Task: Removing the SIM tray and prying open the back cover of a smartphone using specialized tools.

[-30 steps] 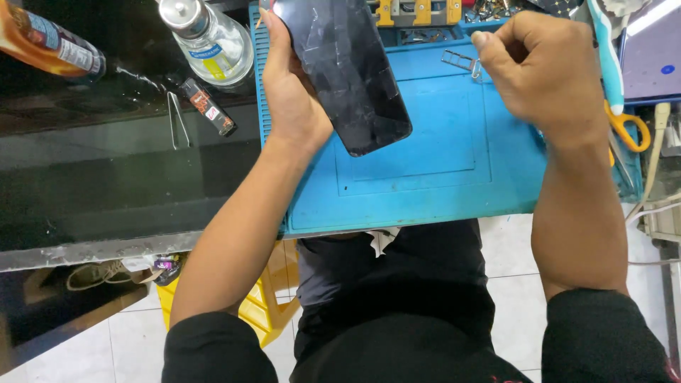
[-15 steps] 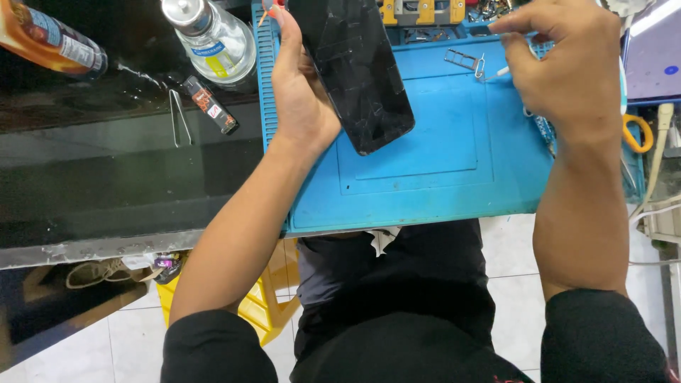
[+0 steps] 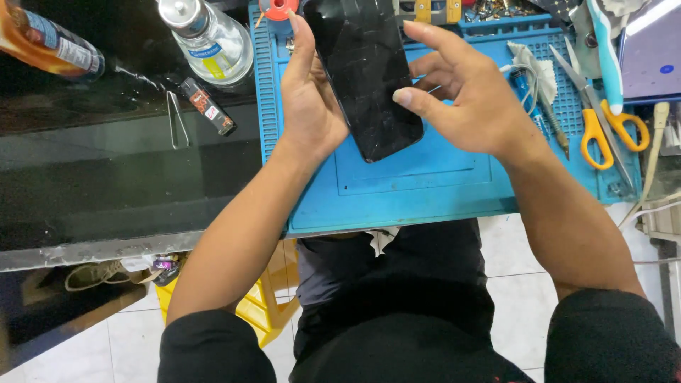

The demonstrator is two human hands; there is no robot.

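Note:
My left hand (image 3: 310, 99) grips a black smartphone (image 3: 369, 74) with a cracked screen by its left edge, holding it tilted above a blue work mat (image 3: 425, 191). Just to the phone's right, my right hand (image 3: 464, 96) hovers with its fingers spread and its thumb tip close to the phone's right edge. It holds nothing that I can see.
Yellow-handled scissors (image 3: 599, 117), a blue screwdriver (image 3: 528, 96) and a white cloth (image 3: 535, 67) lie on the mat's right side. A clear bottle (image 3: 206, 39), a brown bottle (image 3: 50, 46), tweezers (image 3: 176, 120) and a small black tube (image 3: 207, 106) sit on the dark glass table (image 3: 106, 191) at left.
My right hand moved from the mat's upper right leftward to the phone and its fingers spread apart. My left hand kept holding the phone in about the same spot.

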